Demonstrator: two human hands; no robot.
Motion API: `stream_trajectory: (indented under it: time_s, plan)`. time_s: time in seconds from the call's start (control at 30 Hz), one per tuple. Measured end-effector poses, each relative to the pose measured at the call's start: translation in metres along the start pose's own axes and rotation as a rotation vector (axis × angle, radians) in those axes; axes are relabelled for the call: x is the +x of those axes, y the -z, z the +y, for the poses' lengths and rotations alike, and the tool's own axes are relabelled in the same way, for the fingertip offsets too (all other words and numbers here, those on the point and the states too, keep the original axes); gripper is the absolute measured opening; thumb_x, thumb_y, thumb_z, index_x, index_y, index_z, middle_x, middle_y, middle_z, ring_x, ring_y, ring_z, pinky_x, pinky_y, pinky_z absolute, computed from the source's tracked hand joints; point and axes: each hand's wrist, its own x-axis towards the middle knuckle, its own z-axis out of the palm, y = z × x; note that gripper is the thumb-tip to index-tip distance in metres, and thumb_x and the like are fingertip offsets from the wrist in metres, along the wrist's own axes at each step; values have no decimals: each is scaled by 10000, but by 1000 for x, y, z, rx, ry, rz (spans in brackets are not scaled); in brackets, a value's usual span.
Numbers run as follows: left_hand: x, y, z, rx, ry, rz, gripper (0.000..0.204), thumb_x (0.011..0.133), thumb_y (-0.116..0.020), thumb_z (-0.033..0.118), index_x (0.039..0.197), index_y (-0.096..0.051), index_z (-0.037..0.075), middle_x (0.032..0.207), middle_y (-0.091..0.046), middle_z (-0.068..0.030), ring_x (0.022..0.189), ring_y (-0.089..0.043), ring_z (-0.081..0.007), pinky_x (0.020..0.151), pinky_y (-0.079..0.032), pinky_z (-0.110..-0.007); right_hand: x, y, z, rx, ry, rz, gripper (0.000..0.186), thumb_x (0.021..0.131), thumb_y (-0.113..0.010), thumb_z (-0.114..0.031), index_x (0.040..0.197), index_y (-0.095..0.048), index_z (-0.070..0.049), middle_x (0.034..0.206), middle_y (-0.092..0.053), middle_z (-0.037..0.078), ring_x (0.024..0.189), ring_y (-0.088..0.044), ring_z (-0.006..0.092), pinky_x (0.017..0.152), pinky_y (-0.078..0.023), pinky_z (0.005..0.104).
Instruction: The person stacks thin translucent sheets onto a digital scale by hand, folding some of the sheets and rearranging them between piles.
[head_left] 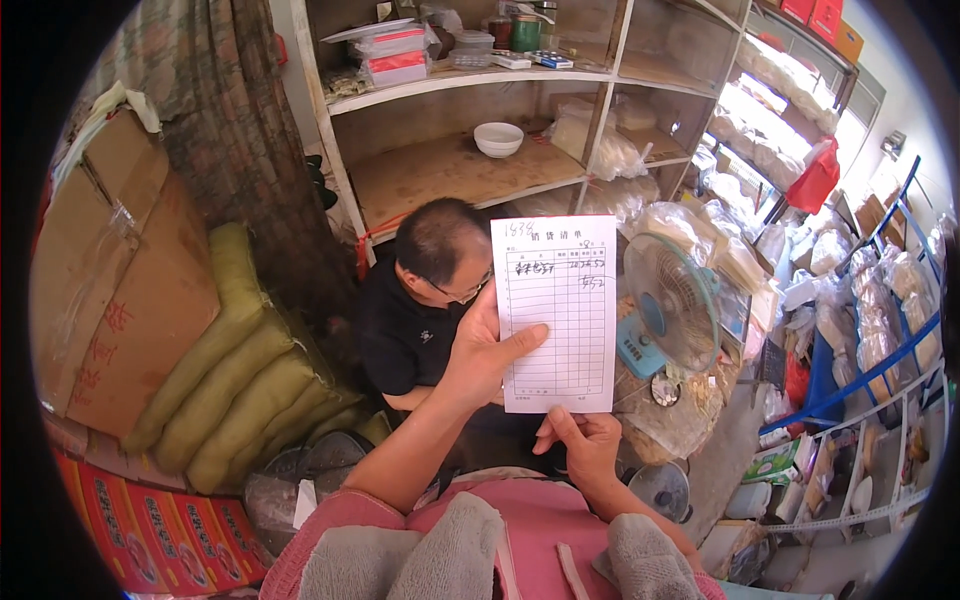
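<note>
Before the shelf (440,185), I find the left hand (483,348) pinching a form (575,345), thumb in front; right hand (588,445) half-curled at its lower edge, grip I cannot confirm.

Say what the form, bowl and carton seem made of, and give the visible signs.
Form: paper, matte, with ruled lines and handwriting.
Bowl: perhaps glazed ceramic, smooth and white, though plastic could look alike.
Carton: most likely cardboard, dull brown, with flat panels and folded edges.
</note>
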Motion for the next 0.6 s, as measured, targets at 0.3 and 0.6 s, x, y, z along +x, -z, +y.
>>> stream_trajectory:
  time_s: [0.3,0.6]
  plan:
    - [0,-1,-3,-18,34,-10,557,897,-628,-17,1390,-369,-8,1267,-581,-123,1130,-579,-162,955,-471,-312,-4,2,1,-7,4,7,165,948,-609,-99,890,-640,52,731,-656,118,573,-628,182,543,-516,281]
    - [-8,2,-13,-13,67,-13,552,883,-629,-42,1380,-393,-1,1261,-588,-118,1132,-583,-167,957,-475,-317,-20,5,4,5,-49,33,174,941,-626,-99,891,-652,66,748,-660,115,604,-640,178,566,-527,283]
